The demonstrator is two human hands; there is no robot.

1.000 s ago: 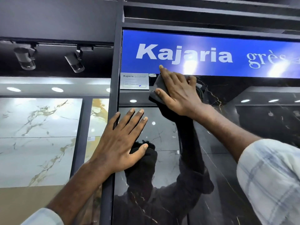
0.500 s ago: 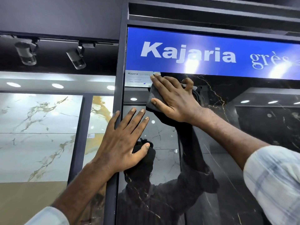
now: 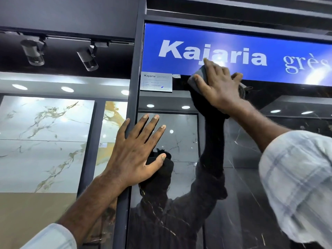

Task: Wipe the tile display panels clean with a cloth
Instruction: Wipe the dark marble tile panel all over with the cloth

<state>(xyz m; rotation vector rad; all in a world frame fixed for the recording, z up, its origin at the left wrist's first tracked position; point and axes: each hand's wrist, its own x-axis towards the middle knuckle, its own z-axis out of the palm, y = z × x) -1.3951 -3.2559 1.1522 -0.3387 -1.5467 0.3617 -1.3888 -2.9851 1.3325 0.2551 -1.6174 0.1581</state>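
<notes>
A glossy black marble tile panel (image 3: 242, 186) fills the right half of the head view and mirrors the person. My right hand (image 3: 218, 88) presses a grey cloth (image 3: 195, 78) flat against the panel's top edge, where it meets the blue Kajaria sign (image 3: 179, 67). Most of the cloth is hidden under the palm. My left hand (image 3: 136, 151) lies spread and flat across the dark frame post (image 3: 133, 97) and the panel's left edge, holding nothing.
A white product label (image 3: 156, 82) is stuck at the panel's top left corner. Left of the post stand white marble tile panels (image 3: 45, 141) with gold veins. Two track spotlights (image 3: 87, 59) hang from the dark ceiling above them.
My right hand has slid the cloth to the right and up along the panel's top, from beside the white label to under the sign's lettering. The left hand has stayed in place.
</notes>
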